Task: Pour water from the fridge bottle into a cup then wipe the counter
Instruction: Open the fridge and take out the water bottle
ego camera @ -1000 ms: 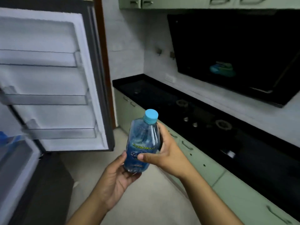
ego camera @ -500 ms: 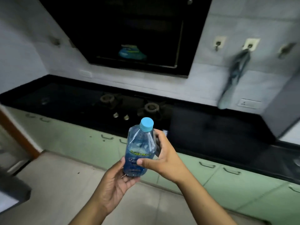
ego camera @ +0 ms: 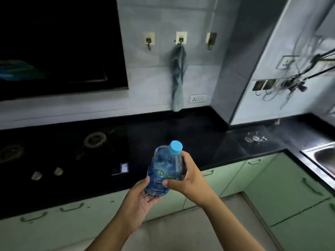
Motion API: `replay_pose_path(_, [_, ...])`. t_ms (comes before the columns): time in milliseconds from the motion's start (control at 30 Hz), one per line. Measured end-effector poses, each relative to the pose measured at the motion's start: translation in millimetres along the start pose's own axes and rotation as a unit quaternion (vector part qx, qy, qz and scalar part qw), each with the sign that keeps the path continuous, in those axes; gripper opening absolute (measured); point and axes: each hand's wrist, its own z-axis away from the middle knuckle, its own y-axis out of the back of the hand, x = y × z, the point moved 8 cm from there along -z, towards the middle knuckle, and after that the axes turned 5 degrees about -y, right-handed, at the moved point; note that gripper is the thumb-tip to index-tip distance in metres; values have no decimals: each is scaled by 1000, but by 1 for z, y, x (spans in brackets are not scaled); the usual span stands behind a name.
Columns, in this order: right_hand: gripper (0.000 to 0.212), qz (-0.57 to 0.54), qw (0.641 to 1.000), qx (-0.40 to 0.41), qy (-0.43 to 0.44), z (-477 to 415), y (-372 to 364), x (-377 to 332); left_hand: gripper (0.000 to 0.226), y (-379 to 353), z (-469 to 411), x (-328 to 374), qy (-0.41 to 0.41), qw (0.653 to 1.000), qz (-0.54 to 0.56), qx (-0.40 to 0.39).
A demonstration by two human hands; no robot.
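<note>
Two hands are sharing one bottle (ego camera: 165, 171) in front of the black counter (ego camera: 190, 142), so the step in hand is carrying it toward a pouring spot, with the cap not yet opened.

Starting at the left, the hob (ego camera: 63, 153) is sitting dark in the counter, with a burner ring (ego camera: 95, 139) and two knobs (ego camera: 47, 173) showing, and nothing standing on it. The left hand (ego camera: 143, 198) is cupping the bottle's base from below, fingers curled loosely around the bottom. The bottle is tilting slightly to the right, held above the counter's front edge and touching nothing but the hands. It is clear blue plastic with a label, and its light blue cap (ego camera: 175, 147) is sitting closed on the neck. It looks to be holding water, though how full it is cannot be judged through the tinted wall. The right hand (ego camera: 186, 180) is wrapping the bottle's middle, thumb across the front.

A cloth (ego camera: 178, 78) is hanging from a wall hook (ego camera: 181, 40) behind, probably the one for wiping later. Farther right, clear glassware (ego camera: 255, 138), too blurred to identify as a cup, is resting on the counter, and the sink (ego camera: 319, 154) is showing at the edge.

The next move is likely calling for the right hand to shift up and twist the cap off while the left steadies the base.
</note>
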Motion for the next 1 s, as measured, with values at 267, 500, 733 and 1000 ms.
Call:
replay_pose_path(267, [76, -59, 998, -3, -33, -74, 97, 47, 77, -68, -105, -41, 34, 999, 9, 14])
replay_pose_path(500, [86, -110, 988, -73, -84, -145, 156, 82, 111, -110, -180, -65, 17, 998, 22, 49])
replay_pose_path(733, [85, -138, 975, -126, -121, -207, 176, 100, 107, -120, -237, -72, 27, 996, 28, 82])
replay_pose_path(1000, [83, -121, 974, -102, -160, -261, 174, 125, 49, -110, -294, -64, 48, 994, -12, 95])
